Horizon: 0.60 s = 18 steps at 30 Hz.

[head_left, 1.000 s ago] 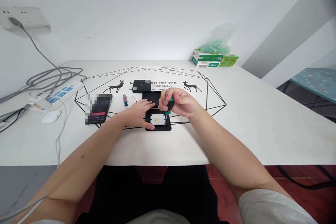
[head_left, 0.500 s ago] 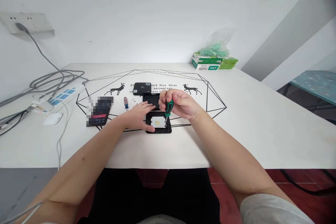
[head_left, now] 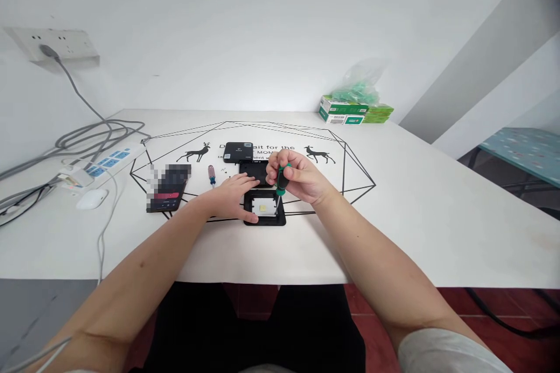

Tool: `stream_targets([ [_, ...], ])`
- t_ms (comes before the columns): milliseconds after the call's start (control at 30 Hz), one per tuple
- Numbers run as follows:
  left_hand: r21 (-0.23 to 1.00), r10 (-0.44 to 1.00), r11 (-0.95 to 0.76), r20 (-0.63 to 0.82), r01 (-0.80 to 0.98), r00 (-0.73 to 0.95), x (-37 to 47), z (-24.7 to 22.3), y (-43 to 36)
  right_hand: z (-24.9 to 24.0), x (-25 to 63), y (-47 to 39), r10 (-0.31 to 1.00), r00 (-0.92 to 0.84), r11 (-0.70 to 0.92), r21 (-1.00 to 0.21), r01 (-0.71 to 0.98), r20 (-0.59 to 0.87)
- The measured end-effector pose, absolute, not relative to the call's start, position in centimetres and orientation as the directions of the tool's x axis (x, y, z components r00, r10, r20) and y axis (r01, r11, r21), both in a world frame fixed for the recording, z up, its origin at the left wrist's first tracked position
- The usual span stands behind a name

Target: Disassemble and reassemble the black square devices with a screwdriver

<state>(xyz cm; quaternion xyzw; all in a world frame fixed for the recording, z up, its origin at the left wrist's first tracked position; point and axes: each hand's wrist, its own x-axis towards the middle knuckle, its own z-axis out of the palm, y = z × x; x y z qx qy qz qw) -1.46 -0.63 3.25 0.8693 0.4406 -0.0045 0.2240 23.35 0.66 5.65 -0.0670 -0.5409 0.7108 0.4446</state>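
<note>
The black rectangular plastic housing lies flat on the white bench, its white inner plate with a yellowish square facing up. The right hand has its fingers closed around the handle of a green-and-black screwdriver, which stands nearly upright with its shaft reaching down to the plate's right side. The tip seems to be inside the rim, though it is too small to tell whether it is seated in a screw.

The left hand grips nothing: its thumb presses the housing's near left part, while the other fingers spread over the black shallow plastic shell just beyond.

To work well here, I'd keep the shaft square to the plate, push down lightly while turning, and let the thumb brace the rim, clear of the tip. Too much lean could make the tip slip and scratch the plate.
</note>
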Motion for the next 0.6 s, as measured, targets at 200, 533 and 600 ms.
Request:
stream_targets([
  [200,0.403,0.757,-0.510,-0.209,0.760,0.619,-1.59,3.22,-0.63,5.88,24.27,0.83,0.642,-0.672,-0.040,-0.859,-0.510,0.369],
  [533,0.394,0.756,-0.535,-0.172,0.748,0.631,-1.46,2.83,-0.45,5.45,23.69,0.79,0.673,-0.608,0.055,-0.847,-0.528,0.422],
  [600,0.398,0.759,-0.531,-0.169,0.748,0.629,-1.52,2.69,-0.38,5.49,23.84,0.85,0.681,-0.622,0.021,-0.860,-0.510,0.386],
])
